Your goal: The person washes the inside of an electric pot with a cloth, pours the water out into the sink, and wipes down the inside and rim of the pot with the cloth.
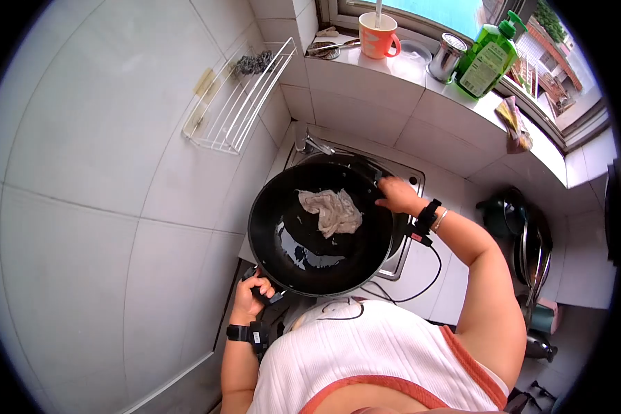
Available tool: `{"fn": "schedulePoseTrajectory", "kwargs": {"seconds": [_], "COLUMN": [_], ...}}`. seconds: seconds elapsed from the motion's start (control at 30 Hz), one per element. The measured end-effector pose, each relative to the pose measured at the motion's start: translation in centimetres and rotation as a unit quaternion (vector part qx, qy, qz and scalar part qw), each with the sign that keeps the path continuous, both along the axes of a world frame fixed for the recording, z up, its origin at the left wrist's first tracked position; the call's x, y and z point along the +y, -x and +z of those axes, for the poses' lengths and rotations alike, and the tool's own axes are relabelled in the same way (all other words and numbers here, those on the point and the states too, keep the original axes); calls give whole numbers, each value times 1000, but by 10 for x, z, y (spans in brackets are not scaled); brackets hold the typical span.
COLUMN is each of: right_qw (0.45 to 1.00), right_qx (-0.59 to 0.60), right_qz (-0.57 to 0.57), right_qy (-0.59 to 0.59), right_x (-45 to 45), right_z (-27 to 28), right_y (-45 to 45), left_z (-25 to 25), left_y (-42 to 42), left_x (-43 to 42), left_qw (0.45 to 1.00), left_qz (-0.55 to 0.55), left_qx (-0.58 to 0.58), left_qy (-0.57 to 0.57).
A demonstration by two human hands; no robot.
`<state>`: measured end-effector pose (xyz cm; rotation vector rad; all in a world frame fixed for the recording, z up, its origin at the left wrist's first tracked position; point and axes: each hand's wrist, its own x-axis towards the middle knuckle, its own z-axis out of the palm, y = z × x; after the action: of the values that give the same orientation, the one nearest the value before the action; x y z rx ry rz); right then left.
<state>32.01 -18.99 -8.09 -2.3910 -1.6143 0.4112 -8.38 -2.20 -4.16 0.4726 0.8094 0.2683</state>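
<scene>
A large black wok [269, 228] is held over the sink, tilted slightly. Inside it lie a crumpled, wet greyish-white cloth [332, 212] and a little shiny water. My left hand [250, 295] is closed around the wok's handle at its near left side. At the far right side, my right hand [399, 196] grips the opposite handle, with the thumb by the rim. The wok hides most of the steel sink [414, 176] beneath it. Just beyond its far rim is a metal faucet [313, 143].
On the window ledge stand an orange mug [377, 38], a metal canister [448, 56] and a green pump bottle [488, 61]; a cloth [514, 125] hangs there. A white wire rack [245, 103] is on the left wall. Pans [524, 241] stand at the right.
</scene>
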Motion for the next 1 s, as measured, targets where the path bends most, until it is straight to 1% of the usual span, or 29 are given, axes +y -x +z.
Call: {"fn": "schedulePoseTrajectory", "kwargs": {"seconds": [0.03, 0.1, 0.17, 0.2, 0.23, 0.27, 0.3, 0.33, 0.4, 0.43, 0.47, 0.5, 0.53, 0.57, 0.6, 0.63, 0.67, 0.7, 0.73, 0.77, 0.83, 0.87, 0.93, 0.97, 1.0], "right_qw": [1000, 992, 997, 989, 975, 968, 980, 981, 973, 973, 975, 975, 975, 971, 945, 873, 782, 733, 676, 676, 643, 642, 753, 821, 820], "right_qx": [-4, -108, 17, 88, 110, 83, 76, 69, 54, 48, 43, 40, 36, 94, 258, 434, 545, 612, 671, 671, 623, 623, 441, 316, 317], "right_qz": [-3, -18, 80, 95, 105, 99, 45, 45, -55, -53, -5, 41, 39, 83, -24, -162, -287, -296, -301, -299, -363, -362, -344, -352, -353], "right_qy": [2, -57, -14, 65, 159, 216, 177, 177, 218, 218, 216, 215, 217, 206, 199, 152, 96, 20, -57, -57, -260, -260, -346, -320, -320], "right_x": [5, 24, 40, 49, 62, 76, 83, 93, 110, 117, 121, 123, 125, 131, 132, 133, 133, 125, 118, 113, 103, 101, 99, 101, 103], "right_z": [16, 46, 35, 17, 15, 26, 3, -13, -40, -55, -69, -68, -64, -59, -60, -62, -66, -62, -52, -44, -18, -20, -30, -35, -35], "right_y": [13, 40, 63, 78, 97, 119, 132, 144, 161, 165, 168, 171, 165, 152, 141, 131, 120, 113, 108, 109, 120, 119, 111, 107, 108], "left_z": [-5, -17, -21, -22, -17, -18, -19, -19, -15, -15, -17, -18, -19, -19, -19, -20, -21, -21, -22, -24, -24, -23, -22, -21, -21], "left_y": [6, 17, 21, 22, 19, 18, 16, 13, 7, 7, 7, 5, 7, 7, 7, 7, 8, 10, 11, 12, 13, 13, 11, 10, 9], "left_x": [-2, -4, -4, -3, -3, -2, -2, 0, 0, 1, 2, 1, 1, 0, -1, -3, -5, -6, -6, -6, -6, -6, -6, -5, -5], "left_qw": [1000, 1000, 1000, 999, 999, 999, 999, 998, 998, 998, 998, 998, 998, 998, 998, 997, 998, 998, 998, 998, 998, 998, 998, 998, 998], "left_qz": [-4, 2, -15, -30, -30, -21, -10, 1, 3, 2, -1, 3, 3, 4, 6, 5, 7, 9, 11, 12, 12, 12, 15, 12, 7], "left_qx": [2, -20, -27, -25, -25, -33, -48, -63, -63, -63, -61, -62, -66, -67, -69, -72, -66, -60, -61, -65, -68, -68, -69, -63, -58], "left_qy": [-5, 2, -1, -7, -5, -4, 3, 10, 7, 3, 0, 0, 2, -2, -8, -6, -13, -21, -22, -13, -4, -4, -4, -9, -15]}}
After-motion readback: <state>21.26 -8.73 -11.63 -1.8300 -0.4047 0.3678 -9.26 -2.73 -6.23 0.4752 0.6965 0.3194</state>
